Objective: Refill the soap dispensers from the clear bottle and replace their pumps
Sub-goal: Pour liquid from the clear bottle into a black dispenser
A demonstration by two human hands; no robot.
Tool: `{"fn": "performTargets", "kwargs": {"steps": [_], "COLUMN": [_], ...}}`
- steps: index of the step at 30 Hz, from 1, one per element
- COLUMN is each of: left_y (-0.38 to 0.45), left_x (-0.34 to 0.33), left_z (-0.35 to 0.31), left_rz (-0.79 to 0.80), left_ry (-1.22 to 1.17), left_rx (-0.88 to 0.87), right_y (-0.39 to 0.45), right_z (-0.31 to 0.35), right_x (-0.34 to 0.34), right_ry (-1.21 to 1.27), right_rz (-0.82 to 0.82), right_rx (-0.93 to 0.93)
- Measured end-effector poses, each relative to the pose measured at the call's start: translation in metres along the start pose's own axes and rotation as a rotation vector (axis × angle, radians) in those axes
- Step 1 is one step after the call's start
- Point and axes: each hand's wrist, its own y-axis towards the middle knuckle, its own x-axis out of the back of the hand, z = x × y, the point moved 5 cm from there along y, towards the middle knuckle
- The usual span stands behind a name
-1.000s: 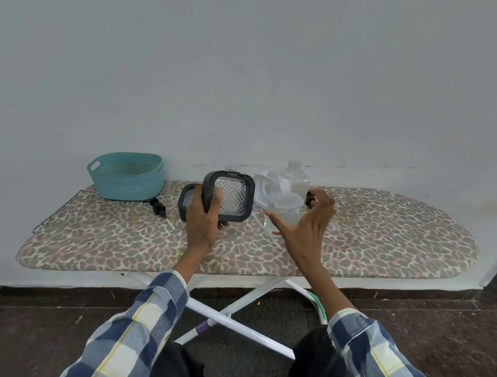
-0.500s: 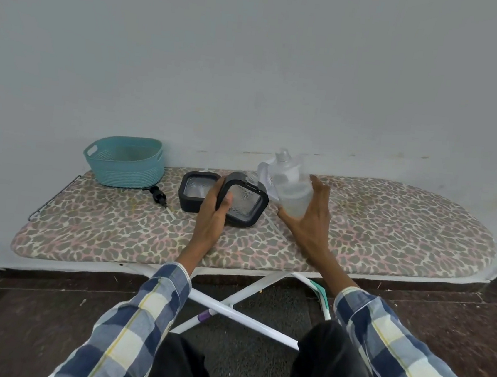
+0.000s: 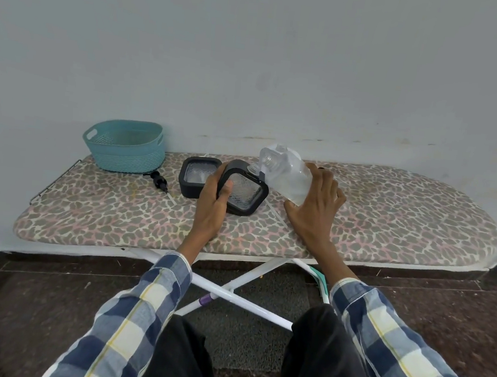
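Since half a second ago, right hand (image 3: 316, 204) tipped the clear bottle (image 3: 287, 174) it grips further toward the soap dispenser (image 3: 242, 187), which left hand (image 3: 212, 206) grips tilted on the ironing board (image 3: 391, 221), mouths lined up for pouring.

Two dispensers (image 3: 200, 177) (image 3: 243, 192) — one bottle (image 3: 285, 173), pump (image 3: 159, 180), basket (image 3: 126, 146).
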Motion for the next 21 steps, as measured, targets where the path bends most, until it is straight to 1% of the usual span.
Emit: {"fn": "performTargets", "kwargs": {"steps": [4,10,21], "left_y": [-0.0016,-0.0008,-0.0033], "left_x": [0.0014,0.0017,0.0034], "left_z": [-0.0010,0.0006,-0.0038], "left_rz": [-0.019,-0.031,-0.079], "left_ry": [0.026,0.064,0.147], "left_rx": [-0.009,-0.027,-0.077], "right_y": [0.0005,0.0006,0.0004], "right_z": [-0.0042,-0.0033,-0.0016], "right_x": [-0.0003,-0.0008,0.0007], "right_ry": [-0.030,-0.036,-0.034], "right_rz": [-0.019,0.016,0.006], "right_rx": [-0.037,-0.038,-0.030]}}
